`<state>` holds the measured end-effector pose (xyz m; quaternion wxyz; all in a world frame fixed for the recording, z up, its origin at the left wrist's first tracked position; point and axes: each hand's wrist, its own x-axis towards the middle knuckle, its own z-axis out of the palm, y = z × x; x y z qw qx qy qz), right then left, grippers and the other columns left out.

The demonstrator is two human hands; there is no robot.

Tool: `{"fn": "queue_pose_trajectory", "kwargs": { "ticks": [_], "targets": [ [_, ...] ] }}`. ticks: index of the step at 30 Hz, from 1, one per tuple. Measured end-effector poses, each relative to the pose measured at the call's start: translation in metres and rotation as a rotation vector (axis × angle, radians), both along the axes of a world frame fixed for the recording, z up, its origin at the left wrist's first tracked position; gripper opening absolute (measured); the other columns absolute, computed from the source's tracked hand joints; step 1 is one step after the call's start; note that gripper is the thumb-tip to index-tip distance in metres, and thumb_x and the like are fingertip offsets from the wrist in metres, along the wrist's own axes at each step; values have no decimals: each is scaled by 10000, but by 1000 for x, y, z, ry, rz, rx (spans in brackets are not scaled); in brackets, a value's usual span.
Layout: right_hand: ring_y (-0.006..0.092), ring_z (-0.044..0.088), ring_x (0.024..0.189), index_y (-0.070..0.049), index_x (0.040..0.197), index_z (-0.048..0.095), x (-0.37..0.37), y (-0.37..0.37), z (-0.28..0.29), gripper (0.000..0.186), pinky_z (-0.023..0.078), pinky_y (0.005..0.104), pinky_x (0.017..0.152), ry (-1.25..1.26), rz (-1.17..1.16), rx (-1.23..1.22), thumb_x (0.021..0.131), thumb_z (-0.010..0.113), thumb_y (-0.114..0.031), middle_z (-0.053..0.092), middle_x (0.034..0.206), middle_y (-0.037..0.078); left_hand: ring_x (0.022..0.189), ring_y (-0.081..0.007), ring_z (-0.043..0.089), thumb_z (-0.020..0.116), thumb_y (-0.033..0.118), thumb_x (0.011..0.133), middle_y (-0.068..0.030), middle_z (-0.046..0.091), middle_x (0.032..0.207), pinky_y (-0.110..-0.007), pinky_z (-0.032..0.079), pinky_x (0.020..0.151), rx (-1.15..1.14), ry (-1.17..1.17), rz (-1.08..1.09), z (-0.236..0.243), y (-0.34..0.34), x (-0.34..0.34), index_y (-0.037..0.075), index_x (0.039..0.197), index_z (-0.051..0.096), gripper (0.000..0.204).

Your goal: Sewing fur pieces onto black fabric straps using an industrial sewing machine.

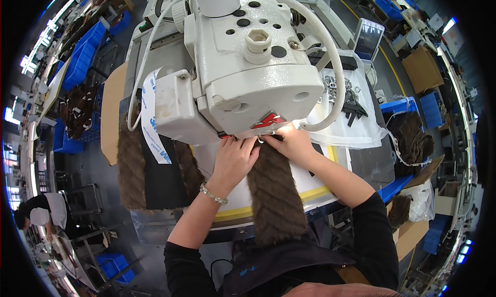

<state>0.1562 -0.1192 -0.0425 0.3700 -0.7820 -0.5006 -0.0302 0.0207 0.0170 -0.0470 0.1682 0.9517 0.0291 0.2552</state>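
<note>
A brown fur strip (274, 193) lies on the white sewing table (320, 181), running from under the head of the white sewing machine (248, 64) down over the table's front edge. My left hand (233, 160) presses flat on the strip's left edge near the needle. My right hand (292, 141) pinches the strip's top end just under the machine head. The needle area itself is hidden by the machine head.
More brown fur pieces (132, 162) with dark lining hang at the table's left. A clear bag of small metal parts (346, 98) lies at the right. Blue bins (82, 59) and cardboard boxes (421, 69) surround the station. Another person (44, 212) bends at the far left.
</note>
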Motion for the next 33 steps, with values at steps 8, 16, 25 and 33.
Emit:
{"fn": "queue_pose_trajectory", "kwargs": {
  "ticks": [8, 16, 25, 33],
  "targets": [
    [213, 611, 586, -117, 875, 666, -5, -4, -1, 101, 463, 349, 502, -254, 34, -3, 788, 679, -168, 623, 832, 5, 849, -289, 610, 670, 180, 826, -83, 628, 1013, -413, 481, 768, 6, 63, 17, -1, -3, 0, 78, 1090, 630, 286],
    [115, 521, 620, 6, 1289, 572, -39, -28, 12, 535, 381, 263, 519, -591, 86, -412, 782, 579, -164, 484, 818, 15, 829, -259, 600, 648, 190, 823, -76, 622, 962, -412, 469, 735, 127, 77, 103, -4, -9, 0, 107, 980, 642, 178],
    [128, 504, 621, 56, 1331, 510, -54, -21, 15, 602, 378, 270, 526, -602, 8, -474, 766, 551, -147, 456, 869, 39, 966, -283, 592, 652, 158, 813, -75, 634, 1031, -422, 454, 828, 49, 141, 111, -10, -7, 4, 93, 1079, 675, 275],
    [133, 517, 611, 59, 1316, 520, -54, -19, 14, 589, 391, 279, 527, -578, -20, -461, 764, 557, -143, 472, 863, 38, 940, -264, 599, 665, 141, 811, -66, 638, 977, -405, 455, 816, 79, 106, 95, -5, -6, 4, 92, 1070, 673, 264]
  ]
}}
